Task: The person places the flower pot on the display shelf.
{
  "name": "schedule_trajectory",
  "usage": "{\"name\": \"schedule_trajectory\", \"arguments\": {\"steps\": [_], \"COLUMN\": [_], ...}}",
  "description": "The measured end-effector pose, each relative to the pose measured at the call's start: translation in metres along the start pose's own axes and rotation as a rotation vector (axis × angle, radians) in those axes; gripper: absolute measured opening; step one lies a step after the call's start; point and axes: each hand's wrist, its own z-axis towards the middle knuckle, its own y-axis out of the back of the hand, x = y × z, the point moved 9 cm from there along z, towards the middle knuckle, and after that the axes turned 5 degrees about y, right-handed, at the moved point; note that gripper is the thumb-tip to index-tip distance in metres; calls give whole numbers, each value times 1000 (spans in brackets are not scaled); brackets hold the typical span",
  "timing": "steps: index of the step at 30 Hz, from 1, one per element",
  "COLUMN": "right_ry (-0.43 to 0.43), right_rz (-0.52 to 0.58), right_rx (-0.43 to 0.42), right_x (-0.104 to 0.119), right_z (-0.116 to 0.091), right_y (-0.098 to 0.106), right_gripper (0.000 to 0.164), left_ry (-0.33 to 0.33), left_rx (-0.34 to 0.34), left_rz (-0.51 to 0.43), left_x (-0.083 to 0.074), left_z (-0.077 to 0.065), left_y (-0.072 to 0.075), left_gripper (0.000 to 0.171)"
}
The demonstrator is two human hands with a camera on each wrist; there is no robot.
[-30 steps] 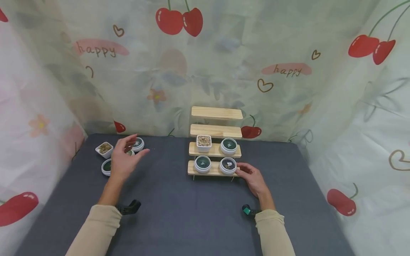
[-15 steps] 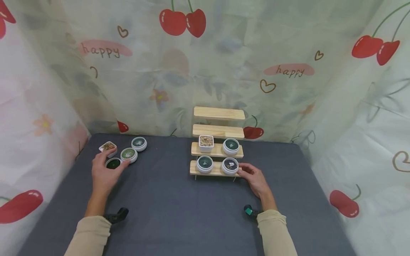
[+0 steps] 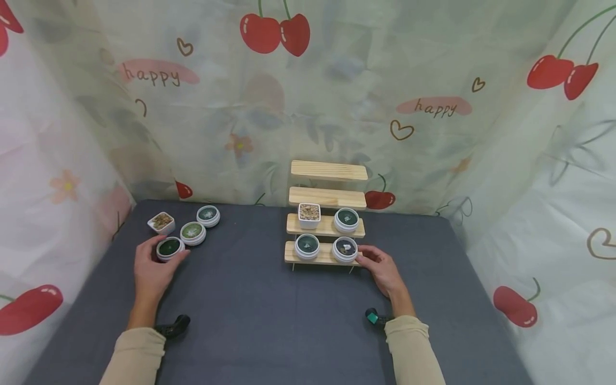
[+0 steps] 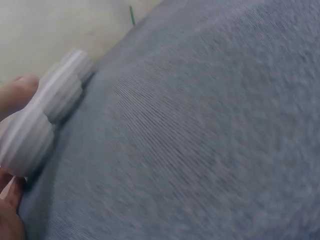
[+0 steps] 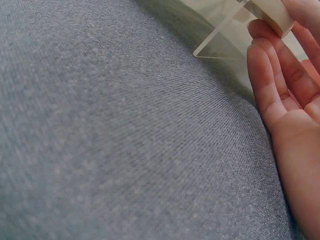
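In the head view my left hand (image 3: 153, 270) holds a round white jar (image 3: 170, 247) with a dark green top, thumb on one side and fingers on the other. The left wrist view shows the ribbed side of that jar (image 4: 27, 145) between thumb and fingers, low on the cloth. My right hand (image 3: 382, 268) grips the right end of the lowest board of a stepped wooden rack (image 3: 327, 198). In the right wrist view its fingers lie under the board's end (image 5: 272, 15), beside a clear support leg (image 5: 220, 27).
Near the left hand stand a light green round jar (image 3: 193, 233), a grey-green round jar (image 3: 208, 215) and a square white dish (image 3: 161, 222) of brown bits. The rack's two lower boards bear another square dish (image 3: 309, 215) and several round jars (image 3: 346, 220). Dark cloth (image 3: 289, 321) covers the table.
My left hand has come down and left from above the jars, and its fingers have closed round the dark green one. The right hand stays on the rack.
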Motion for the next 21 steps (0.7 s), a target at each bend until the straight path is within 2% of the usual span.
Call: {"name": "schedule_trajectory", "arguments": {"steps": [6,15,21], "right_ry": [9,15,21], "right_rz": [10,8,-1], "right_rx": [1,-2,3], "right_x": [0,1,3], "right_z": [0,0,-2], "right_y": [2,2,0], "right_gripper": [31,31,35], "left_ry": [89,163,193], "left_rx": [27,69,77], "left_rz": [25,72,96], "left_x": [12,16,16], "left_z": [2,4,1], "left_y": [-6,-8,-3], "left_gripper": [73,74,72]}}
